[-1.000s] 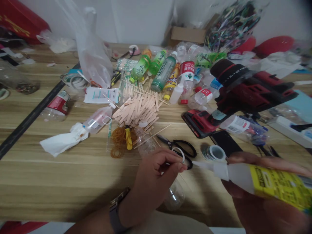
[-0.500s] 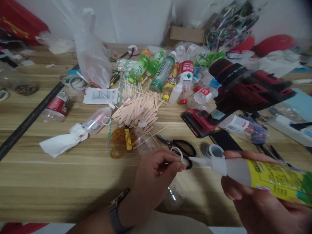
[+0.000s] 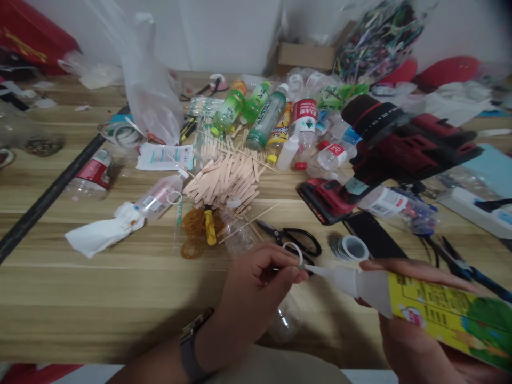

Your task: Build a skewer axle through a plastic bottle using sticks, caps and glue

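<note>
My left hand (image 3: 260, 282), with a watch on its wrist, pinches a small white plastic ring (image 3: 296, 250) between thumb and forefinger. In my right hand (image 3: 416, 330) is a glue bottle (image 3: 436, 309) with a yellow and green label and a long tapered nozzle. The bottle lies nearly level, its nozzle tip at the lower edge of the ring by my left fingertips; whether they touch I cannot tell. Under my left hand lies a clear plastic bottle (image 3: 285, 319), partly hidden. Black-handled scissors (image 3: 302, 241) rest just beyond the ring.
Flat wooden sticks (image 3: 230, 178) are heaped mid-table, with rubber bands (image 3: 194, 224) in front. A red and black cordless drill (image 3: 384, 149) stands at right beside a roll of tape (image 3: 354, 248). Several drink bottles (image 3: 266, 120) lie behind. A plastic bottle (image 3: 160, 197) lies left.
The glue bottle in my right hand has moved left and slightly down, bringing its nozzle tip to the ring. My left hand has hardly moved and still pinches the ring.
</note>
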Demonstrator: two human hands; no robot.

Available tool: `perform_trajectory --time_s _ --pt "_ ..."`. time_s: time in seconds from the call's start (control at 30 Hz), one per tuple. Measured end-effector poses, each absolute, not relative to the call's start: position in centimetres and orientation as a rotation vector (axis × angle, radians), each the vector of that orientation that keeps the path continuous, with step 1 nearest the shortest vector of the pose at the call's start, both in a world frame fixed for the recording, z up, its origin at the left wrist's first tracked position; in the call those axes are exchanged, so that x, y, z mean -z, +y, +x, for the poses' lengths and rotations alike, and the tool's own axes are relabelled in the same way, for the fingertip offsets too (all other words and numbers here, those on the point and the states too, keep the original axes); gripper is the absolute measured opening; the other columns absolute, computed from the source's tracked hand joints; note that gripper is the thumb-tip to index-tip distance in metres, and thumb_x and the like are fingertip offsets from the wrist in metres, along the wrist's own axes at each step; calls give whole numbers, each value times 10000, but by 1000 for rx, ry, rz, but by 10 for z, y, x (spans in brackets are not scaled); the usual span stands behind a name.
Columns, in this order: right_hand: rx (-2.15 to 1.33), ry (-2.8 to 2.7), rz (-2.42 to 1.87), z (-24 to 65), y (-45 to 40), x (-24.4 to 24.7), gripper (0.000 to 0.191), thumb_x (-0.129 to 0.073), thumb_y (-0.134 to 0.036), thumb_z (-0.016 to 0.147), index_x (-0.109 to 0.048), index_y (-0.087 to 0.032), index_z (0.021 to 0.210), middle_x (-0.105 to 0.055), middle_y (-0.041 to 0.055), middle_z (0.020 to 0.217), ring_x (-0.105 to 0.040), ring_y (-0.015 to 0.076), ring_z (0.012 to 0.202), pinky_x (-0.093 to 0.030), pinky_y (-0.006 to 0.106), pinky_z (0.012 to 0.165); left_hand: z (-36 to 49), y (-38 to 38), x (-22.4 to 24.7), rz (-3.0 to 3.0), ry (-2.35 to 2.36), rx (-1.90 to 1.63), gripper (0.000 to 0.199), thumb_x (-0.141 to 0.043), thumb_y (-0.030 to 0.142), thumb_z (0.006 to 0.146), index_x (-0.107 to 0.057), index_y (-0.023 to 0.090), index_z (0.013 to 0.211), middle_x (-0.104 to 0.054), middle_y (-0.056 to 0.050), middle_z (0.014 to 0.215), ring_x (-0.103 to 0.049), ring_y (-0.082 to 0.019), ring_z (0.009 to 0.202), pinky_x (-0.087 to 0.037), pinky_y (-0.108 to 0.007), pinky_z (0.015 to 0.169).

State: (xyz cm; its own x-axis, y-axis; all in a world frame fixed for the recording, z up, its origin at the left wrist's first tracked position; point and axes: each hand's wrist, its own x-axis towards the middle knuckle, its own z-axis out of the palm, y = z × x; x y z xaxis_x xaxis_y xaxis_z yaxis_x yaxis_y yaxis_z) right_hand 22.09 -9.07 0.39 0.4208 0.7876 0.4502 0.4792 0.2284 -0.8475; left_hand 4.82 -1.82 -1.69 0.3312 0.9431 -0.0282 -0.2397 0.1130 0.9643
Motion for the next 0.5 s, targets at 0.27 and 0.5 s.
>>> perform_trajectory --time_s 0.27,0.5 --pt "-320 -1346 -1390 223 -88 -8 308 -751 -267 802 -693 -259 1104 -736 29 1039 -664 251 953 -520 366 863 49 -18 17 1118 849 -1009 86 -700 172 809 -722 185 727 -715 -19 795 -672 -129 725 -520 -209 660" --pt "-324 -1510 -1337 230 -87 -9 339 -747 -246 806 -658 -253 1133 -735 52 1056 -692 261 971 -557 372 844 48 -17 18 1148 857 -1006 98 -679 178 809 -721 186 721 -719 -25 796 -678 -133 738 -523 -198 645"
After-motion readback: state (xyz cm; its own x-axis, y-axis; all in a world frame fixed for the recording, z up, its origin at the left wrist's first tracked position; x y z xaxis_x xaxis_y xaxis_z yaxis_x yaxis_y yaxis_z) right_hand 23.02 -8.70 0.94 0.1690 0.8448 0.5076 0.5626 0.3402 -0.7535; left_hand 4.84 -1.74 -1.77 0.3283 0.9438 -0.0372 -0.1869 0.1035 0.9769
